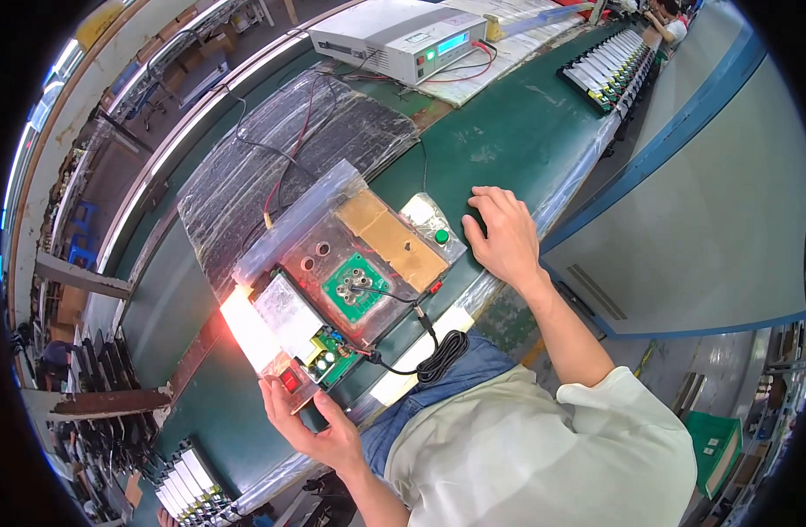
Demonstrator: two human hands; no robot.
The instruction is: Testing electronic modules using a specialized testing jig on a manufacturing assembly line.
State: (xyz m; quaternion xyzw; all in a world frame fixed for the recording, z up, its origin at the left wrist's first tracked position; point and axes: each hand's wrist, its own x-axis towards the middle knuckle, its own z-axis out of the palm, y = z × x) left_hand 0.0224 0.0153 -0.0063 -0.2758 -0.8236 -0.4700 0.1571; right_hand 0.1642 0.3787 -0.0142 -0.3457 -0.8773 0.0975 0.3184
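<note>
A test fixture (394, 241) with a clear cover strip and a tan panel lies on the bench before me. A power supply unit (289, 312) with a silvery plate and exposed green circuit board sits at its near left, beside a glowing light (243, 323). My left hand (320, 435) is at the fixture's near left corner, fingertips by a red rocker switch (290, 379), thumb apart from the fingers. My right hand (504, 233) rests on the bench, fingers loosely stretched, right of a green push button (442, 236). A coiled black cable (442, 356) hangs over the near edge.
A bench tester (420, 48) with a lit display stands at the back, its leads running forward over a dark board (271, 140). Rows of similar units lie at far right (609, 70) and near left (192, 483). A grey panel (693, 202) rises on the right.
</note>
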